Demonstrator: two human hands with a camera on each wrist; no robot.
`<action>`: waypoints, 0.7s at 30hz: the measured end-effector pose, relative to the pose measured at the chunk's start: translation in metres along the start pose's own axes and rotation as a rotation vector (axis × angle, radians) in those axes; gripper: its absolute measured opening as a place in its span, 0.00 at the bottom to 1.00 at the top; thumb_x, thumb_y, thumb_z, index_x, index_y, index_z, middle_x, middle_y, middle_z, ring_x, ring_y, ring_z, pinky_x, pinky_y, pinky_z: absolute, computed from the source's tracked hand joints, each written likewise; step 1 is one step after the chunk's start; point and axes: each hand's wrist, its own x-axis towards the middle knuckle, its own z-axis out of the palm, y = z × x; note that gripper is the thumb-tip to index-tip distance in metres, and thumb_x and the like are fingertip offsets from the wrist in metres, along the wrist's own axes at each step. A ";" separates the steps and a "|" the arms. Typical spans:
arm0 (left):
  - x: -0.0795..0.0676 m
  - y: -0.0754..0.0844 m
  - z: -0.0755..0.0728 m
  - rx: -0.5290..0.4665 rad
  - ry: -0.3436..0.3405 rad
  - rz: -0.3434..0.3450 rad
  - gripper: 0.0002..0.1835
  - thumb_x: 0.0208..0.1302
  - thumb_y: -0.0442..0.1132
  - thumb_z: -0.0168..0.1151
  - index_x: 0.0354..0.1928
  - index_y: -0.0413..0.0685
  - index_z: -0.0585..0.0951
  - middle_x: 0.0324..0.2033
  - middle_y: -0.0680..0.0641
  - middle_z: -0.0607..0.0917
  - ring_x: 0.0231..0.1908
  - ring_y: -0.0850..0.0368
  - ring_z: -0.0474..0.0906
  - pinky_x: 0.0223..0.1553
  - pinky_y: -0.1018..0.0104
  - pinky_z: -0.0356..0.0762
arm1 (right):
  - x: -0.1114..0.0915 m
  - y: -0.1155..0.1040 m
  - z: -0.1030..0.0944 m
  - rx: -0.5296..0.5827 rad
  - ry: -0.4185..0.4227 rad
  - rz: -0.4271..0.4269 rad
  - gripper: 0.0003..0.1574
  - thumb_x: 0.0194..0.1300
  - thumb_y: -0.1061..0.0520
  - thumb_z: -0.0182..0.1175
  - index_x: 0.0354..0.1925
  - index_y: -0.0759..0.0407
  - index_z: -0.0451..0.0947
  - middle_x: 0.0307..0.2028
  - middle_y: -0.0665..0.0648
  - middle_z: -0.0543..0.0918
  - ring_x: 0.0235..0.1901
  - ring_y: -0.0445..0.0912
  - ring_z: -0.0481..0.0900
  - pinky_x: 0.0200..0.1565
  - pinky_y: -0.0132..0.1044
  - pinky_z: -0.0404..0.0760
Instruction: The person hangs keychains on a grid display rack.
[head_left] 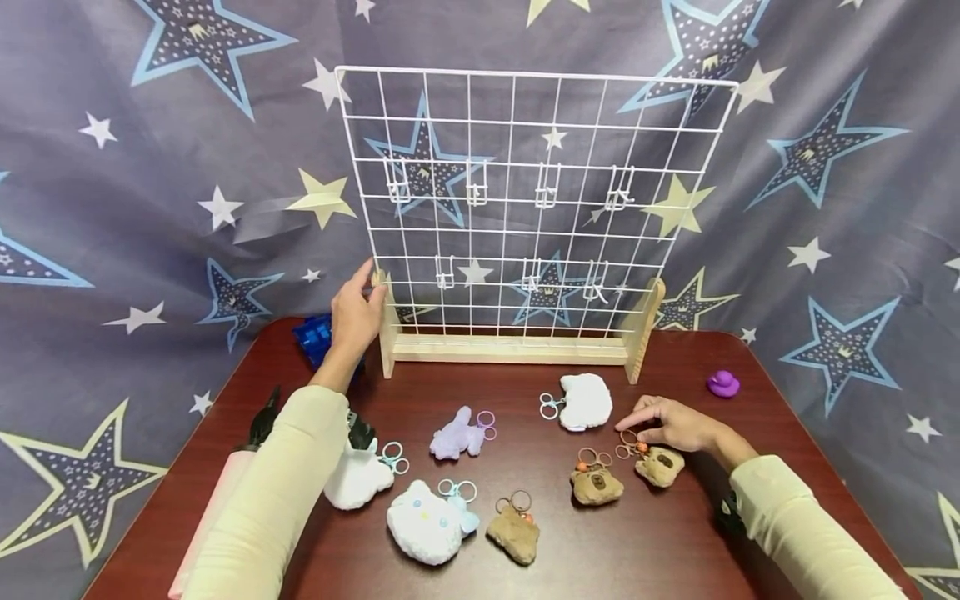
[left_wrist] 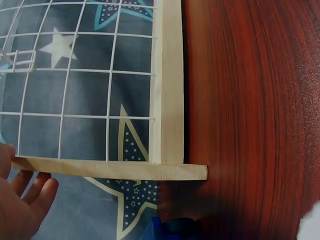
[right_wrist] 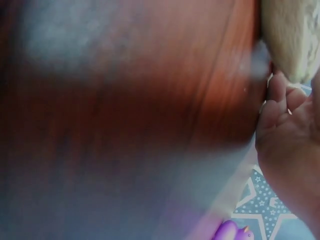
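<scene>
My left hand (head_left: pixel 356 317) grips the upper end of the left wooden support of a white wire grid display rack (head_left: pixel 510 350), with thumb and fingers on opposite sides of the wood (left_wrist: pixel 115 169) in the left wrist view. My right hand (head_left: pixel 678 425) is just above a brown plush keychain (head_left: pixel 660 468) with an orange bead and a ring. Its index finger reaches left, thumb apart from it near the ring; no firm hold shows. That plush (right_wrist: pixel 292 40) appears beside the right fingers in the blurred right wrist view. Another brown plush keychain (head_left: pixel 596 486) lies just left.
White plush keychains (head_left: pixel 585 402), a lavender plush keychain (head_left: pixel 456 437) and another brown one (head_left: pixel 513 533) lie on the dark red table (head_left: pixel 630 558). Several white hooks (head_left: pixel 547 187) hang on the grid. A purple duck (head_left: pixel 723 383) sits right; a blue object (head_left: pixel 313 337) stands left.
</scene>
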 end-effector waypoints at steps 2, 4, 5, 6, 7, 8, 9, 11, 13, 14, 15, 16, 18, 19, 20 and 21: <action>0.000 0.000 0.002 0.023 0.016 0.001 0.27 0.71 0.42 0.59 0.71 0.53 0.74 0.55 0.35 0.84 0.58 0.36 0.78 0.62 0.42 0.72 | 0.000 -0.002 0.000 -0.019 0.003 0.013 0.17 0.63 0.61 0.68 0.52 0.55 0.88 0.40 0.52 0.82 0.44 0.43 0.76 0.49 0.34 0.73; 0.000 0.000 0.002 0.039 0.026 0.011 0.25 0.71 0.42 0.59 0.69 0.52 0.77 0.54 0.34 0.84 0.57 0.34 0.78 0.61 0.41 0.72 | 0.000 -0.003 0.000 -0.030 0.004 0.020 0.16 0.63 0.61 0.68 0.50 0.54 0.88 0.39 0.52 0.82 0.44 0.44 0.76 0.48 0.35 0.73; 0.000 0.000 0.003 0.042 0.031 0.019 0.24 0.71 0.41 0.60 0.68 0.51 0.77 0.53 0.34 0.85 0.56 0.34 0.79 0.60 0.41 0.73 | 0.000 -0.003 0.001 -0.037 0.005 0.021 0.16 0.63 0.61 0.68 0.50 0.54 0.88 0.39 0.51 0.82 0.43 0.44 0.76 0.48 0.35 0.73; 0.001 0.000 0.003 0.044 0.034 0.029 0.23 0.71 0.41 0.60 0.67 0.50 0.78 0.52 0.34 0.85 0.55 0.34 0.79 0.59 0.41 0.73 | 0.000 -0.003 0.001 -0.043 0.007 0.022 0.16 0.63 0.61 0.68 0.50 0.54 0.88 0.39 0.51 0.81 0.43 0.44 0.76 0.48 0.36 0.73; 0.001 0.000 0.002 0.042 0.038 0.036 0.23 0.71 0.41 0.60 0.66 0.50 0.79 0.51 0.34 0.86 0.53 0.34 0.80 0.58 0.41 0.74 | 0.000 -0.003 0.001 -0.047 0.010 0.023 0.16 0.63 0.61 0.68 0.50 0.53 0.88 0.39 0.51 0.82 0.43 0.44 0.76 0.48 0.36 0.73; 0.002 0.000 0.002 0.041 0.041 0.045 0.22 0.71 0.41 0.61 0.65 0.49 0.80 0.50 0.35 0.86 0.52 0.34 0.80 0.58 0.41 0.74 | 0.000 -0.002 0.000 -0.053 0.013 0.024 0.16 0.63 0.61 0.68 0.50 0.53 0.88 0.38 0.51 0.82 0.43 0.44 0.76 0.47 0.36 0.73; 0.002 0.001 0.001 0.040 0.044 0.054 0.22 0.71 0.40 0.61 0.65 0.48 0.80 0.50 0.35 0.87 0.52 0.34 0.81 0.57 0.41 0.74 | 0.000 -0.002 0.000 -0.062 0.020 0.024 0.16 0.63 0.61 0.68 0.49 0.52 0.88 0.38 0.50 0.82 0.42 0.44 0.76 0.47 0.36 0.73; 0.003 0.001 0.001 0.040 0.044 0.068 0.21 0.71 0.40 0.61 0.64 0.47 0.80 0.49 0.35 0.87 0.51 0.34 0.81 0.57 0.41 0.75 | -0.001 -0.002 0.001 -0.088 0.041 0.023 0.16 0.62 0.62 0.69 0.49 0.51 0.88 0.38 0.49 0.82 0.42 0.42 0.77 0.47 0.36 0.74; 0.002 0.000 0.001 0.039 0.042 0.065 0.21 0.71 0.40 0.62 0.64 0.47 0.81 0.48 0.35 0.87 0.51 0.34 0.81 0.58 0.41 0.75 | -0.002 -0.002 0.002 -0.111 0.066 0.020 0.18 0.60 0.64 0.70 0.48 0.51 0.88 0.38 0.49 0.83 0.41 0.41 0.78 0.45 0.35 0.76; 0.002 0.000 0.001 0.041 0.043 0.062 0.21 0.71 0.40 0.62 0.64 0.47 0.81 0.48 0.35 0.87 0.51 0.34 0.82 0.58 0.41 0.75 | -0.002 -0.002 0.003 -0.121 0.076 0.018 0.19 0.59 0.65 0.70 0.48 0.50 0.87 0.38 0.48 0.83 0.40 0.41 0.78 0.44 0.34 0.77; 0.001 -0.001 0.002 0.039 0.046 0.058 0.21 0.70 0.40 0.62 0.63 0.47 0.81 0.48 0.35 0.87 0.51 0.34 0.82 0.58 0.41 0.75 | -0.002 -0.003 0.004 -0.128 0.084 0.016 0.19 0.58 0.66 0.71 0.48 0.51 0.87 0.37 0.48 0.83 0.40 0.40 0.78 0.44 0.34 0.77; 0.001 -0.001 0.002 0.038 0.050 0.056 0.21 0.70 0.40 0.63 0.63 0.47 0.81 0.48 0.35 0.87 0.51 0.34 0.82 0.58 0.41 0.75 | -0.003 -0.003 0.005 -0.134 0.093 0.015 0.20 0.57 0.66 0.71 0.48 0.50 0.86 0.37 0.48 0.83 0.39 0.40 0.79 0.43 0.33 0.78; 0.000 -0.003 0.003 0.033 0.061 0.051 0.20 0.70 0.40 0.63 0.63 0.47 0.81 0.48 0.35 0.87 0.51 0.34 0.82 0.58 0.41 0.76 | -0.003 -0.004 0.006 -0.127 0.102 0.019 0.21 0.56 0.68 0.71 0.47 0.51 0.86 0.36 0.48 0.83 0.38 0.39 0.79 0.41 0.33 0.79; 0.000 -0.003 0.004 0.030 0.067 0.054 0.20 0.70 0.40 0.63 0.63 0.47 0.81 0.48 0.35 0.87 0.51 0.34 0.82 0.58 0.41 0.76 | -0.003 -0.004 0.006 -0.124 0.105 0.018 0.21 0.56 0.68 0.71 0.46 0.51 0.85 0.35 0.48 0.83 0.37 0.39 0.79 0.40 0.33 0.79; 0.000 -0.004 0.004 0.028 0.072 0.059 0.20 0.70 0.40 0.63 0.63 0.48 0.81 0.48 0.35 0.87 0.51 0.34 0.82 0.58 0.41 0.75 | -0.003 -0.005 0.006 -0.124 0.110 0.018 0.21 0.56 0.69 0.71 0.46 0.51 0.85 0.35 0.48 0.83 0.37 0.39 0.79 0.40 0.33 0.79; 0.000 -0.004 0.004 0.023 0.076 0.065 0.20 0.70 0.40 0.63 0.63 0.47 0.81 0.48 0.35 0.87 0.51 0.34 0.82 0.58 0.41 0.75 | -0.003 -0.005 0.006 -0.118 0.112 0.019 0.21 0.55 0.69 0.71 0.45 0.51 0.84 0.35 0.48 0.83 0.37 0.38 0.79 0.39 0.33 0.80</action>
